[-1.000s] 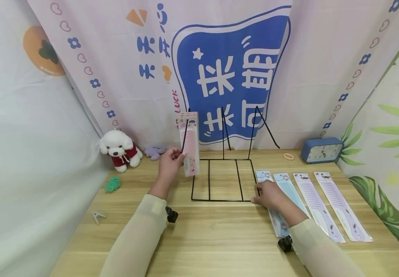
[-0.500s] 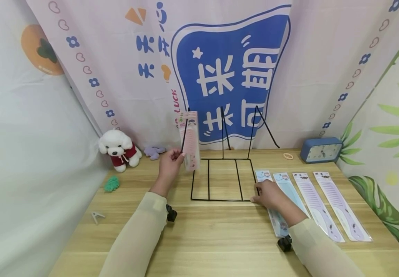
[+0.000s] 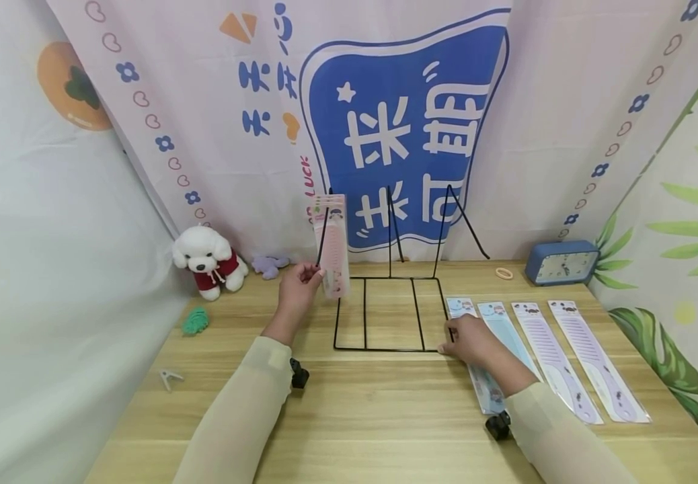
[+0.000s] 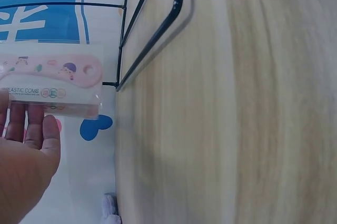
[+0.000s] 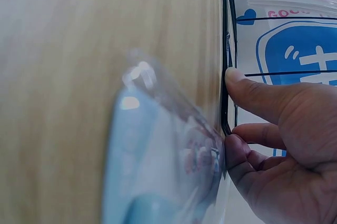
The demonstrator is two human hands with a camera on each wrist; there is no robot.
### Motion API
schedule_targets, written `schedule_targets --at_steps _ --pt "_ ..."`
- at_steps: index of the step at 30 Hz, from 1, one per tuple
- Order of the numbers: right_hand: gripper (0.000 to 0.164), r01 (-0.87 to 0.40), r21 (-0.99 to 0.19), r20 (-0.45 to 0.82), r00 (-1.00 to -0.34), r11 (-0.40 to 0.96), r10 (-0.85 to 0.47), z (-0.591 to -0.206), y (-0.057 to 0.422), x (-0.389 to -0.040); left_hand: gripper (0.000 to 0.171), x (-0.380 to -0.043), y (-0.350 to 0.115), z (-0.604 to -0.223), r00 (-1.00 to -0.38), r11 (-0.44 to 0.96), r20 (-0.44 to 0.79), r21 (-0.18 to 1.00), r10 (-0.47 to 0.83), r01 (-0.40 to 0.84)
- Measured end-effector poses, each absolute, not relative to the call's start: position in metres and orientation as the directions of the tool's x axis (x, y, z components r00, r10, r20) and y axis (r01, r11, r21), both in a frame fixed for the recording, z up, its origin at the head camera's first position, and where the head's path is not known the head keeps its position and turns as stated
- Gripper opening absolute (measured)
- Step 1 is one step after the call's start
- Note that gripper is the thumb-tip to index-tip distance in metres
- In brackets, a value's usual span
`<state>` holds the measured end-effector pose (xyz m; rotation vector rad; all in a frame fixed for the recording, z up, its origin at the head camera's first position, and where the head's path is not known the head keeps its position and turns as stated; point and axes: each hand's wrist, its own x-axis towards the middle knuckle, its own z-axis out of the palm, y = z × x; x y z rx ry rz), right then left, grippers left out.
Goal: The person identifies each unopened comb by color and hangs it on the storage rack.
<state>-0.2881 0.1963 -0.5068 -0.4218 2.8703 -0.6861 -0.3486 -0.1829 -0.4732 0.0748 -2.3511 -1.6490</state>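
In the head view a black wire display rack [image 3: 391, 349] stands on the table, with upright arms at its back. Several packaged pink combs [image 3: 338, 259] hang in a stack on its left arm. My left hand [image 3: 297, 296] holds the side edge of these packs; in the left wrist view its fingers lie at the edge of the packaged pink comb [image 4: 68, 71], with the thumb mostly out of frame. My right hand [image 3: 473, 339] pinches the front right corner of the rack's base, between thumb and fingers in the right wrist view. Under that hand lies a packaged blue comb [image 5: 137, 145].
Another packaged blue comb [image 3: 506, 326] and two packaged purple combs [image 3: 557, 363] lie to the right. A blue clock [image 3: 563, 262] and an orange ring [image 3: 504, 273] sit behind. At left are a plush dog [image 3: 206, 259], a purple toy [image 3: 270, 266], green cord [image 3: 195, 321] and a clip [image 3: 170, 378].
The hanging pink comb packs have shifted slightly, their lower end now a little higher, and hang still. Both hands have stayed almost in place.
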Motion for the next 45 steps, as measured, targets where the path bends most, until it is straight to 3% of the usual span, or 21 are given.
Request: schedule_targets --at_steps 15,21,25,30,33,37,45 --pt "0.029 -0.236 -0.478 -0.08 -0.948 0.846 -0.309 -0.505 0.197 -0.288 0.022 -0.348 -0.186 -0.477 -0.968 0.36 0.168 0.928 -0.185 0.092" --pt "0.028 -0.239 -0.469 -0.085 -0.946 0.85 -0.313 -0.508 0.196 -0.289 0.028 -0.336 -0.195 -0.488 -0.982 0.46 0.102 0.888 -0.157 0.019" --pt "0.027 -0.24 -0.466 -0.084 -0.946 0.852 -0.313 -0.507 0.196 -0.287 0.029 -0.321 -0.2 -0.496 -0.999 0.613 0.024 0.79 -0.034 -0.002" --pt "0.023 -0.232 -0.459 -0.088 -0.949 0.858 -0.304 -0.503 0.196 -0.286 0.045 -0.303 -0.198 -0.495 -0.975 0.758 -0.076 0.642 0.207 0.111" --pt "0.035 -0.232 -0.445 -0.093 -0.949 0.865 -0.303 -0.502 0.196 -0.286 0.054 -0.297 -0.194 -0.493 -0.949 0.811 -0.116 0.555 0.294 0.184" --pt "0.053 -0.233 -0.437 -0.096 -0.948 0.869 -0.302 -0.503 0.196 -0.285 0.057 -0.293 -0.189 -0.493 -0.94 0.84 -0.129 0.498 0.316 0.215" --pt "0.049 -0.234 -0.441 -0.093 -0.948 0.867 -0.303 -0.502 0.196 -0.285 0.058 -0.295 -0.191 -0.499 -0.938 0.823 -0.122 0.526 0.324 0.216"
